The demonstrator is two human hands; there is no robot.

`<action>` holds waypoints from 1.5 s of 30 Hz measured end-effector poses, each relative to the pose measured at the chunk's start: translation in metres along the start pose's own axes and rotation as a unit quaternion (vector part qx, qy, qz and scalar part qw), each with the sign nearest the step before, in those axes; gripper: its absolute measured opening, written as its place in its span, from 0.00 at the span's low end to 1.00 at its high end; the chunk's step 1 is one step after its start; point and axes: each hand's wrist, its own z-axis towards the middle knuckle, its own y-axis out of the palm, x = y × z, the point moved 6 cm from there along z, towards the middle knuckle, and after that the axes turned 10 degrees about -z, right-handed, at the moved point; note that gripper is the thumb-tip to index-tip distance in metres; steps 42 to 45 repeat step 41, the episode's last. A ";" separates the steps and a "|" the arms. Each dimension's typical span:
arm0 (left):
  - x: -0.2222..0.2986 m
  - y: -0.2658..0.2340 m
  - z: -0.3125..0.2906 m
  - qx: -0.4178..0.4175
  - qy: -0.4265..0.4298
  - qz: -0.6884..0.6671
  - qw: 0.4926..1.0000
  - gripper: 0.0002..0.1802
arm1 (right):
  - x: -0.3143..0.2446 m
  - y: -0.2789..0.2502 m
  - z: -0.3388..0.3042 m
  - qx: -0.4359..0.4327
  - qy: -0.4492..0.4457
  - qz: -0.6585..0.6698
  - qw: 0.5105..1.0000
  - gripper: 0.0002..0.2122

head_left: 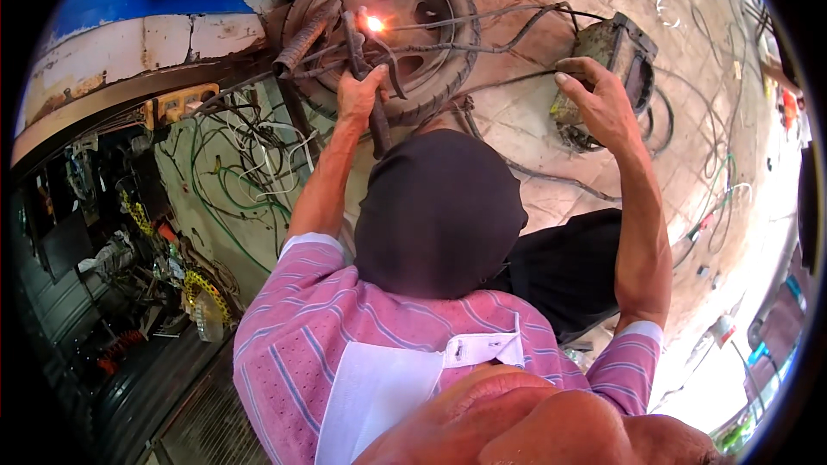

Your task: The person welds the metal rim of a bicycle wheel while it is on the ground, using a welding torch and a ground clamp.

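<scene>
My left hand (360, 93) is closed round a dark, bar-like tool (355, 45), which stands up past the fingers over a spoked wheel with a black tyre (465, 26). A bright orange-white glow (375, 24) shines just right of the tool's upper end. Left of it lies a ribbed, tapered grey-brown piece (308, 37). My right hand (599, 103), its fingers loosely bent and apart, is over the near left side of a worn metal box (612, 43) with cables. Whether its fingertips touch the box I cannot tell.
Dark cables (517, 47) run between wheel and box. Tangled wires (258, 138) lie left of my left arm. A yellowish socket block (181, 105) sits by the blue and white panel (146, 26). My black-clad knee (439, 215) rises between my arms. Assorted parts (202, 293) stand at left.
</scene>
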 end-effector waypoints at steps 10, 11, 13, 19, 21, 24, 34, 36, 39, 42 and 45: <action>-0.011 -0.009 0.011 0.006 -0.015 0.065 0.998 0.17 | -0.001 0.000 0.001 -0.013 0.026 0.021 0.999 0.19; -0.007 -0.006 0.008 0.008 -0.031 0.079 0.996 0.17 | 0.001 0.000 0.000 -0.009 0.022 0.022 0.999 0.19; 0.004 0.005 0.001 0.000 -0.011 0.077 0.997 0.14 | 0.004 0.001 0.001 -0.005 0.017 0.024 1.000 0.18; -0.016 -0.017 0.027 -0.042 0.185 0.254 0.948 0.17 | 0.002 0.005 0.003 -0.002 -0.003 0.059 0.998 0.17; -0.036 -0.030 0.032 -0.040 0.151 0.245 0.957 0.17 | 0.004 0.006 0.002 -0.008 -0.003 0.066 0.998 0.17; -0.044 -0.038 0.031 -0.038 0.120 0.157 0.980 0.11 | 0.002 0.005 0.005 -0.014 -0.003 0.046 0.999 0.18; -0.006 -0.004 -0.004 -0.010 0.002 -0.025 1.000 0.14 | 0.003 0.006 0.005 -0.012 -0.007 0.009 1.000 0.21; -0.001 0.001 -0.006 -0.025 0.009 -0.042 0.999 0.18 | 0.003 0.006 0.005 -0.008 -0.013 0.012 1.000 0.21; 0.001 0.001 -0.006 -0.031 0.011 -0.039 0.999 0.21 | 0.006 0.007 0.005 -0.012 -0.006 0.018 1.000 0.21; -0.004 -0.004 0.000 -0.032 0.011 -0.018 0.999 0.22 | 0.007 0.008 0.004 -0.013 0.003 0.019 1.000 0.21; -0.004 -0.004 0.000 -0.032 0.011 -0.018 0.999 0.22 | 0.007 0.008 0.004 -0.013 0.003 0.019 1.000 0.21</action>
